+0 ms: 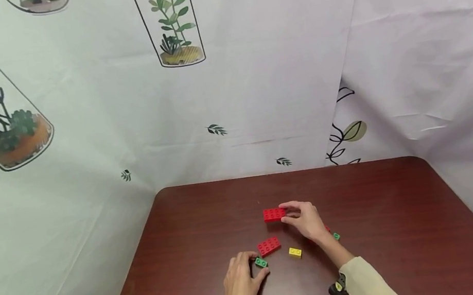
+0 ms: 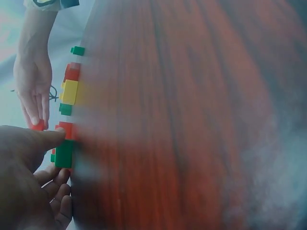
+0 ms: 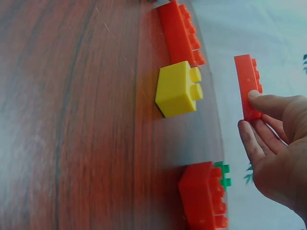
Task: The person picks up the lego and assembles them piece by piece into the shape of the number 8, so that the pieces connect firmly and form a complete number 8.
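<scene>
Head: my right hand (image 1: 306, 219) pinches the upper red brick (image 1: 271, 215) at its right end, long axis along the table's (image 1: 209, 207) far edge; lower red brick (image 1: 269, 246) lies nearer-left, just beside the green brick (image 1: 261, 262) my left hand (image 1: 239, 280) curls round
Left wrist: upper red brick raised off the table
Right wrist: third red brick (image 3: 197, 196), which head barely catches

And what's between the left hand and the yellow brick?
In the head view, from the left hand: a green brick by its thumb, then bare table up to the yellow brick.
</scene>
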Motion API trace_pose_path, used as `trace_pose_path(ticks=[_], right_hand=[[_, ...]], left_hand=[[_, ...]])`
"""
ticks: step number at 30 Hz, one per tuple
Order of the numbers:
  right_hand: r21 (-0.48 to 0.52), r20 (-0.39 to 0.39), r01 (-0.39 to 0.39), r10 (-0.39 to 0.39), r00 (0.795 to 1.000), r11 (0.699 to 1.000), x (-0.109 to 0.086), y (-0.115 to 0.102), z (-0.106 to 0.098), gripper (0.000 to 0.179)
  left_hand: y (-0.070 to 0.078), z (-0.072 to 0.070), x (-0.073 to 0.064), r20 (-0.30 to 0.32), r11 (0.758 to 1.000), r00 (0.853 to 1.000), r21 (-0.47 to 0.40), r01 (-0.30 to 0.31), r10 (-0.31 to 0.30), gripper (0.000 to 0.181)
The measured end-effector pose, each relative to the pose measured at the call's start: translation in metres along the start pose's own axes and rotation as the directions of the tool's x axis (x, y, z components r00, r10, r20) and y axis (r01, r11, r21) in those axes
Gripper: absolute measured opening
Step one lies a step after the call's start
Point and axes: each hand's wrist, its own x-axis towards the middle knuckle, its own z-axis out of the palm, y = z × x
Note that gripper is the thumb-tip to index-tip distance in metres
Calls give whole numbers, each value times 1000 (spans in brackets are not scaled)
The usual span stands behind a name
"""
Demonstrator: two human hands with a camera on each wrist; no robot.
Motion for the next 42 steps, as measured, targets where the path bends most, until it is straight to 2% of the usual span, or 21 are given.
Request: trace_pose_path(ticks=[13,26,34,42], right_hand=[[3,-5,43,-43,999,999,-27,-12,-27,40],[-9,23,10,-10,1000,1000,-65,-8,-46,38],[-6,75,47,-46,996,999,-86,3,-50,35],[-21,152,8,-5,988,1000,-100,9,-51,34]], left_hand=[[-2,3,1,-17,1000,1000,5,-13,13,42],[1,4,1,-7,1000,1000,16,10,-10,39],[1,4,0,-7,1000,1000,23,2,-2,38],[-1,5,1,-8,1000,1000,26,-9,9,38]])
